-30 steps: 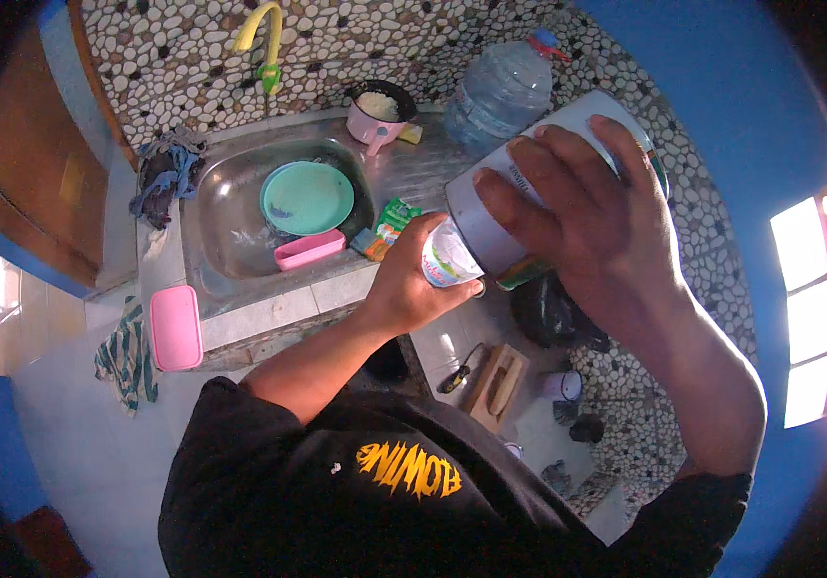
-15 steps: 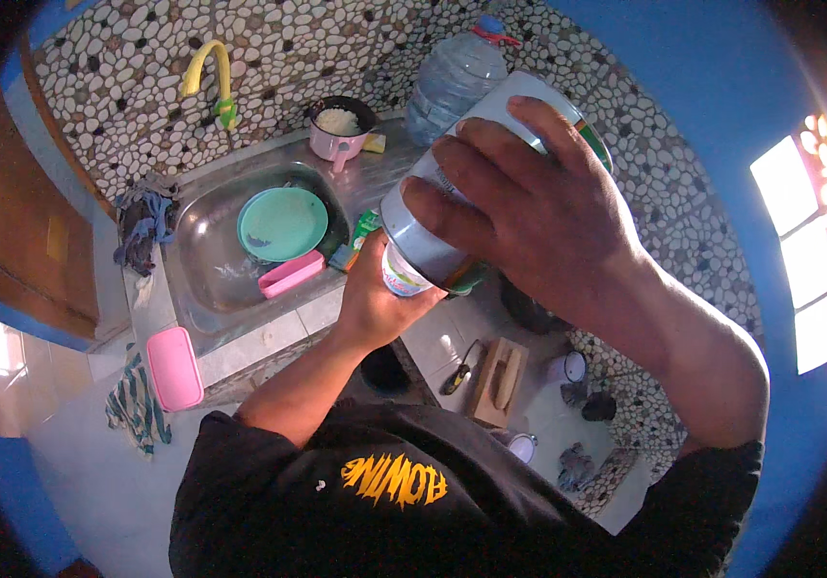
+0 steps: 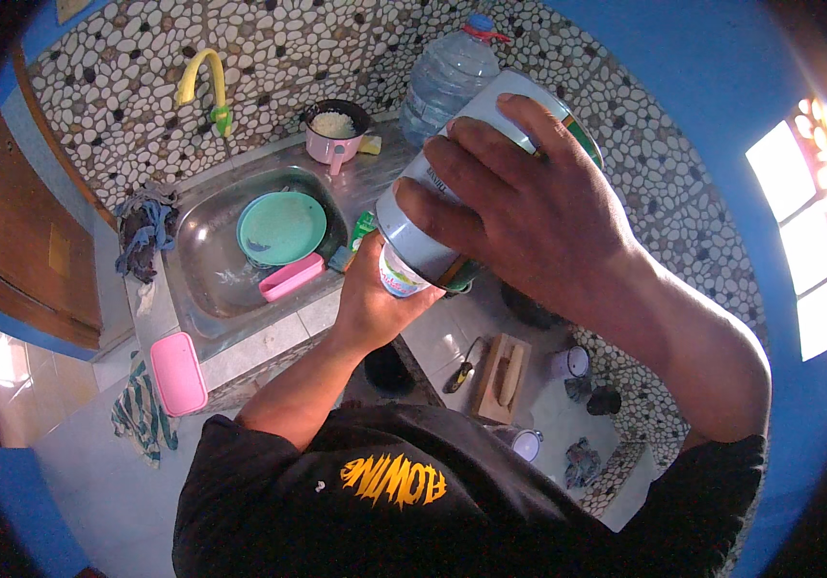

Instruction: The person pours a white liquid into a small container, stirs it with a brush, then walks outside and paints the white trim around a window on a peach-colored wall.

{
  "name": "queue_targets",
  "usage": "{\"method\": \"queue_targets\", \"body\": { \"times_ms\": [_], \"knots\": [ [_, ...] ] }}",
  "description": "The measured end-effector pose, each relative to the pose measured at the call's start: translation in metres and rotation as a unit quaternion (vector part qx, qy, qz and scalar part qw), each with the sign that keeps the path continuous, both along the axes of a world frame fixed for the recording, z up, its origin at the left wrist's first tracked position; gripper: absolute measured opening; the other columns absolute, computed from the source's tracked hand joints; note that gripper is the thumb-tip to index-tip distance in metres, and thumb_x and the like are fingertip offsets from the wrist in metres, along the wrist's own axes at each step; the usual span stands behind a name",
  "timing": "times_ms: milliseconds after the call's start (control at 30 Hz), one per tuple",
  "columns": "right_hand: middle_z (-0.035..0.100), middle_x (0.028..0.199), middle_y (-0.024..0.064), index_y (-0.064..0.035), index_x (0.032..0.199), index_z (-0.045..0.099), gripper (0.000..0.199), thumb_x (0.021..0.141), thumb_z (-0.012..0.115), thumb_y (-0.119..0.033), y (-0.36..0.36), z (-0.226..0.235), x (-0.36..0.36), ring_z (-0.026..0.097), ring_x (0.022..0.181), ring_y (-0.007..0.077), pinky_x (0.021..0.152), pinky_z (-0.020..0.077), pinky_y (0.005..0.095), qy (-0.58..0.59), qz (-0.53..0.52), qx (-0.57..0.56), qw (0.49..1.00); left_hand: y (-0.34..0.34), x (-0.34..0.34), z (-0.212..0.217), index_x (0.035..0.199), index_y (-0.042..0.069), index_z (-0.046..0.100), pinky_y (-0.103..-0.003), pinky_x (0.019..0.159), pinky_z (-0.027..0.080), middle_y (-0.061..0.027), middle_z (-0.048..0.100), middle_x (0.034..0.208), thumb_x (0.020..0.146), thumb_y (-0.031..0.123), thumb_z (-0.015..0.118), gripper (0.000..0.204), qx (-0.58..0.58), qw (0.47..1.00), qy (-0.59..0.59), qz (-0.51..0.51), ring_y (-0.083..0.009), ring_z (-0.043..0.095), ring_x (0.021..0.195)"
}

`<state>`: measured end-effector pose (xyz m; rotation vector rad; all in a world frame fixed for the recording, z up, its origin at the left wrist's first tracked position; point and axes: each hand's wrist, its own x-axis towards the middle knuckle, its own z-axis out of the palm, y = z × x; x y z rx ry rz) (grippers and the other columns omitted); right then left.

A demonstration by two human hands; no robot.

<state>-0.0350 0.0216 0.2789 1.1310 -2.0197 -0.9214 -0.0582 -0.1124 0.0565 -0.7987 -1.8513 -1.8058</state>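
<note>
I see a grey-blue tin point(image 3: 452, 207) tilted above the counter at picture centre, my right hand point(image 3: 538, 212) clamped over its side and my left hand point(image 3: 375, 303) cupping its lower end. At ten o'clock the steel sink point(image 3: 203, 279) holds a teal plate point(image 3: 281, 228) and a pink box point(image 3: 291, 277). At twelve o'clock stand a pink pot point(image 3: 334, 133) of white rice and a clear water jug point(image 3: 449, 79).

1. A steel counter point(image 3: 404, 178) with a sunken sink point(image 3: 203, 279) fills the upper left and centre of the frame.
2. In the sink lie a teal plate point(image 3: 281, 227) and a pink box point(image 3: 291, 276).
3. On the counter near the top stand a pink pot point(image 3: 334, 132) of rice and a large water bottle point(image 3: 450, 75).
4. A grey rag point(image 3: 144, 226) lies left of the sink.
5. A pink lid point(image 3: 178, 373) rests on the tiled ledge point(image 3: 269, 337) at lower left.
</note>
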Motion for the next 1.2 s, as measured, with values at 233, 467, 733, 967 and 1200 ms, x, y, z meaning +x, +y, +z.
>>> {"method": "queue_targets", "body": {
  "times_ms": [233,467,733,967,1200],
  "knots": [
    [0.061,0.115,-0.0036,-0.0310,0.121,0.058,0.039,0.084,0.069,-0.025,-0.001,-0.002,0.000,0.056,0.117,0.0162,0.112,0.0337,0.0455,-0.005,0.003,-0.015,1.000,0.002,0.004,0.007,0.132,-0.003,0.043,-0.042,0.090,0.054,-0.0185,0.064,0.114,0.070,0.011,0.087,0.077,0.042,0.998,-0.045,-0.023,-0.0306,0.067,0.106],
    [0.061,0.115,-0.0038,-0.0318,0.121,0.057,0.040,0.083,0.069,-0.025,-0.001,-0.002,0.000,0.055,0.117,0.0158,0.113,0.0324,0.0453,-0.001,-0.002,-0.014,1.000,-0.003,0.006,0.010,0.129,-0.002,0.043,-0.042,0.088,0.054,-0.0182,0.064,0.113,0.071,0.012,0.088,0.075,0.002,0.999,-0.037,-0.004,-0.0307,0.068,0.104],
    [0.060,0.118,-0.0030,-0.0323,0.124,0.057,0.042,0.084,0.068,-0.025,-0.002,0.000,0.001,0.054,0.120,0.0163,0.114,0.0324,0.0456,-0.013,-0.014,-0.005,1.000,-0.001,0.004,0.005,0.128,-0.002,0.044,-0.043,0.087,0.054,-0.0191,0.064,0.112,0.071,0.015,0.089,0.075,0.012,1.000,-0.018,0.019,-0.0325,0.068,0.104],
    [0.060,0.119,-0.0027,-0.0317,0.126,0.057,0.043,0.085,0.068,-0.025,-0.003,0.002,0.000,0.053,0.121,0.0163,0.114,0.0329,0.0455,-0.018,-0.020,0.002,1.000,-0.002,0.003,0.003,0.127,-0.001,0.044,-0.043,0.086,0.055,-0.0184,0.064,0.111,0.071,0.015,0.089,0.074,0.000,1.000,-0.016,0.026,-0.0324,0.068,0.103],
    [0.060,0.120,-0.0031,-0.0309,0.125,0.056,0.043,0.085,0.068,-0.024,0.000,0.001,-0.002,0.053,0.121,0.0163,0.113,0.0332,0.0459,-0.005,-0.010,0.001,1.000,0.000,0.000,0.001,0.127,-0.001,0.045,-0.042,0.086,0.055,-0.0176,0.064,0.110,0.071,0.014,0.089,0.073,0.009,1.000,-0.009,0.022,-0.0322,0.068,0.102]
  ]
}}
